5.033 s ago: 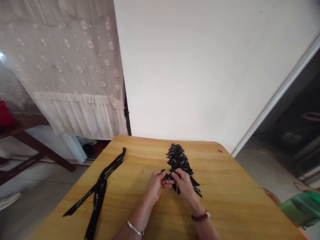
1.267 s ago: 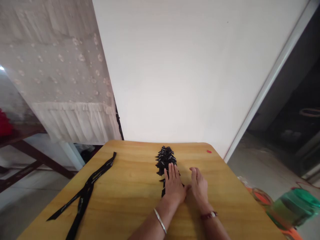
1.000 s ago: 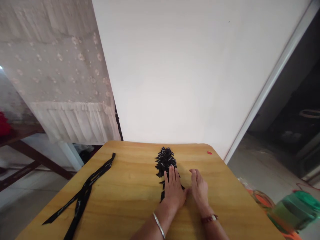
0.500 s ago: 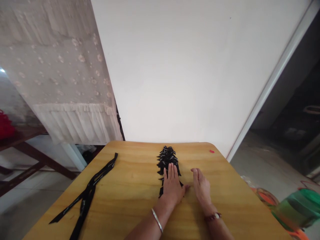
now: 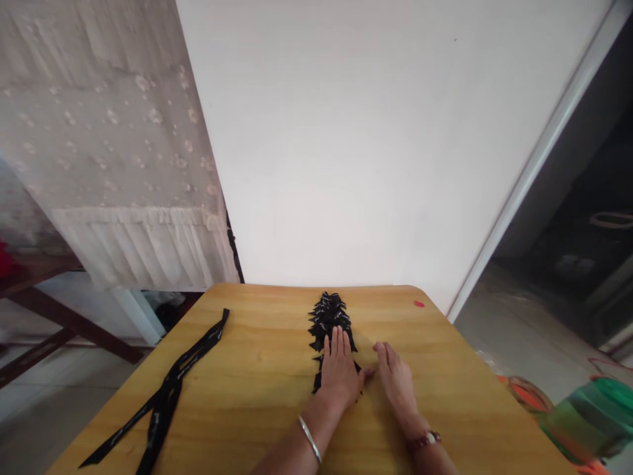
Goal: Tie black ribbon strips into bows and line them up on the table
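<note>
A row of overlapping black ribbon pieces with white print lies down the middle of the wooden table. My left hand rests flat on the near end of that row, fingers stretched out and pressed on the ribbon. Just to its right, my right hand lies flat on the bare wood with fingers extended, its thumb close to my left hand. Neither hand grips anything. The near end of the row is hidden under my left palm.
Long black ribbon strips lie crossed at the table's left side. A small red bit sits near the far right corner. A white wall stands behind the table, a lace curtain at left, a green container on the floor at right.
Five seconds ago both hands pinched a ribbon piece at the row's near end. Since then they have lain flat, left on the row, right beside it, and have barely moved.
</note>
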{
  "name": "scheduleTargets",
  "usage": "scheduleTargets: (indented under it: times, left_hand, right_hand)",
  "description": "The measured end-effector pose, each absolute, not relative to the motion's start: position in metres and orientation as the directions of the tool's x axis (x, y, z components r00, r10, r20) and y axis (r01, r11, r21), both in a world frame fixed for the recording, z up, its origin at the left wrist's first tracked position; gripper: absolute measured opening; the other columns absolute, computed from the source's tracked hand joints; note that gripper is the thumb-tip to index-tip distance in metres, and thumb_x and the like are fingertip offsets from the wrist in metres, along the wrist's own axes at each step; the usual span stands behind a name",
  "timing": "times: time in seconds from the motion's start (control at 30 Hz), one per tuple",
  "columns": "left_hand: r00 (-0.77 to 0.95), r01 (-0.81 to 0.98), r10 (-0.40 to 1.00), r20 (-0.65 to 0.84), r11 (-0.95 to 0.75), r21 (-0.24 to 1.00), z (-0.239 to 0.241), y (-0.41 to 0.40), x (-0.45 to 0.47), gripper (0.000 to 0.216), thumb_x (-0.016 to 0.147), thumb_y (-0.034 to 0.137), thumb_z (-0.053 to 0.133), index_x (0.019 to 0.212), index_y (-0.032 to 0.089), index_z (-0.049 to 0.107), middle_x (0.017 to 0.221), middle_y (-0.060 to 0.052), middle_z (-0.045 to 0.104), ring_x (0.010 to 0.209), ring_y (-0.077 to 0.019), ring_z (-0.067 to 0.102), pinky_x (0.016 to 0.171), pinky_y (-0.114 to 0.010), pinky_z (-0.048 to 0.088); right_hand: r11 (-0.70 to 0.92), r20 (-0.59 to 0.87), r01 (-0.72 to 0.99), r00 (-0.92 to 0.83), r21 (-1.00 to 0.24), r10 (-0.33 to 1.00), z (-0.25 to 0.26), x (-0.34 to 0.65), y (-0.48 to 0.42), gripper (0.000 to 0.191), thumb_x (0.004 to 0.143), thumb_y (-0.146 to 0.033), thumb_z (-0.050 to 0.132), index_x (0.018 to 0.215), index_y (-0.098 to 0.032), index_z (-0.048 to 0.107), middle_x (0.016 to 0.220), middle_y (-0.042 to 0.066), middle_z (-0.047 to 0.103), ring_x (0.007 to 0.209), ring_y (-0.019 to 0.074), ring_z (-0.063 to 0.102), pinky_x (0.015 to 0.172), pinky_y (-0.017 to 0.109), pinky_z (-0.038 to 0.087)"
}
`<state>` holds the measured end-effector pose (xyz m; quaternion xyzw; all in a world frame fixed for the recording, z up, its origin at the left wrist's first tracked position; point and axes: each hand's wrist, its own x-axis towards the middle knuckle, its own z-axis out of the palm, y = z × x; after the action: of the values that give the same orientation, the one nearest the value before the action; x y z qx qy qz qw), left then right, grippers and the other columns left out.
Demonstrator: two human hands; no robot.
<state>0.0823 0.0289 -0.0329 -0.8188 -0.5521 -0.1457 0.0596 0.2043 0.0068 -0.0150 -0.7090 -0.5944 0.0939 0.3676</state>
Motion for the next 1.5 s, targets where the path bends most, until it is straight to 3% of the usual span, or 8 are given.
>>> scheduleTargets:
  times: [0.33, 0.5, 0.63, 0.73, 0.87, 1.23, 1.4, 1.5]
  left_hand:
    - [0.359, 0.915, 0.895, 0.266, -0.394, 0.09, -0.033, 0.036, 0.08, 0.073, 0.074, 0.049, 0.035, 0.13, 0.004, 0.022, 0.137, -0.014, 0.023, 0.128, -0.024, 0.006, 0.103, -0.042, 0.015]
    - [0.404, 0.879, 0.863, 0.303, -0.457, 0.132, -0.016, 0.027, 0.074, 0.075, 0.075, 0.053, 0.034, 0.132, 0.008, 0.017, 0.139, -0.012, 0.016, 0.128, -0.0235, 0.005, 0.103, -0.043, 0.016]
    - [0.27, 0.85, 0.89, 0.368, -0.399, 0.343, 0.0, 0.016, 0.052, 0.064, 0.081, 0.043, 0.029, 0.133, 0.01, 0.01, 0.14, -0.009, 0.014, 0.128, -0.0205, 0.007, 0.103, -0.041, 0.019]
    - [0.095, 0.799, 0.933, 0.347, -0.28, 0.533, 0.001, 0.005, 0.029, 0.054, 0.084, 0.034, 0.027, 0.132, 0.013, 0.018, 0.138, -0.009, 0.023, 0.127, -0.0191, 0.014, 0.102, -0.039, 0.024]
    - [0.054, 0.703, 0.955, 0.291, -0.244, 0.668, -0.004, -0.014, 0.007, 0.049, 0.083, 0.031, 0.03, 0.13, 0.017, 0.024, 0.137, -0.006, 0.026, 0.126, -0.0172, 0.018, 0.101, -0.037, 0.027]
    - [0.102, 0.748, 0.974, 0.203, -0.209, 0.63, 0.01, -0.043, -0.031, 0.051, 0.081, 0.027, 0.035, 0.129, 0.013, 0.026, 0.136, -0.006, 0.027, 0.124, -0.0152, 0.025, 0.1, -0.031, 0.028]
    - [0.032, 0.759, 0.959, 0.281, -0.206, 0.617, 0.013, -0.052, -0.071, 0.045, 0.078, 0.022, 0.04, 0.122, 0.02, 0.038, 0.125, -0.006, 0.046, 0.113, -0.0165, 0.042, 0.093, -0.031, 0.038]
    - [-0.061, 0.763, 0.944, 0.325, -0.166, 0.625, 0.024, -0.05, -0.11, 0.029, 0.076, 0.017, 0.041, 0.101, 0.021, 0.053, 0.102, -0.005, 0.06, 0.096, -0.0161, 0.054, 0.085, -0.03, 0.042]
  right_hand:
    - [0.005, 0.312, 0.801, 0.227, -0.599, 0.922, -0.018, 0.205, 0.009, 0.035, 0.083, -0.032, 0.021, 0.074, -0.021, 0.052, 0.075, 0.006, 0.064, 0.071, 0.0172, 0.06, 0.057, 0.023, 0.04]
    - [-0.014, 0.273, 0.779, 0.237, -0.627, 0.932, -0.018, 0.206, 0.01, 0.036, 0.083, -0.034, 0.019, 0.075, -0.021, 0.051, 0.076, 0.007, 0.064, 0.075, 0.0184, 0.06, 0.059, 0.024, 0.04]
    - [0.001, 0.283, 0.748, 0.25, -0.664, 0.926, -0.014, 0.205, 0.009, 0.036, 0.083, -0.036, 0.019, 0.074, -0.021, 0.051, 0.073, 0.008, 0.064, 0.075, 0.019, 0.06, 0.059, 0.025, 0.04]
    - [-0.002, 0.273, 0.729, 0.259, -0.684, 0.927, -0.009, 0.204, 0.007, 0.036, 0.083, -0.038, 0.02, 0.071, -0.021, 0.05, 0.071, 0.007, 0.064, 0.072, 0.0192, 0.06, 0.058, 0.025, 0.039]
    - [-0.033, 0.241, 0.733, 0.265, -0.679, 0.934, -0.005, 0.203, 0.006, 0.036, 0.082, -0.042, 0.022, 0.071, -0.022, 0.049, 0.072, 0.008, 0.064, 0.071, 0.0205, 0.061, 0.058, 0.026, 0.04]
    - [-0.061, 0.208, 0.79, 0.234, -0.61, 0.95, -0.019, 0.214, 0.009, 0.029, 0.075, -0.041, 0.028, 0.075, -0.023, 0.052, 0.084, 0.008, 0.065, 0.072, 0.0222, 0.06, 0.057, 0.027, 0.041]
    - [-0.07, 0.207, 0.822, 0.224, -0.566, 0.952, -0.026, 0.217, 0.012, 0.027, 0.073, -0.041, 0.031, 0.075, -0.024, 0.052, 0.083, 0.009, 0.065, 0.071, 0.0237, 0.06, 0.058, 0.029, 0.042]
    - [-0.088, 0.183, 0.842, 0.215, -0.532, 0.959, -0.027, 0.218, 0.012, 0.028, 0.075, -0.042, 0.03, 0.074, -0.025, 0.052, 0.082, 0.009, 0.066, 0.07, 0.0243, 0.061, 0.055, 0.029, 0.041]
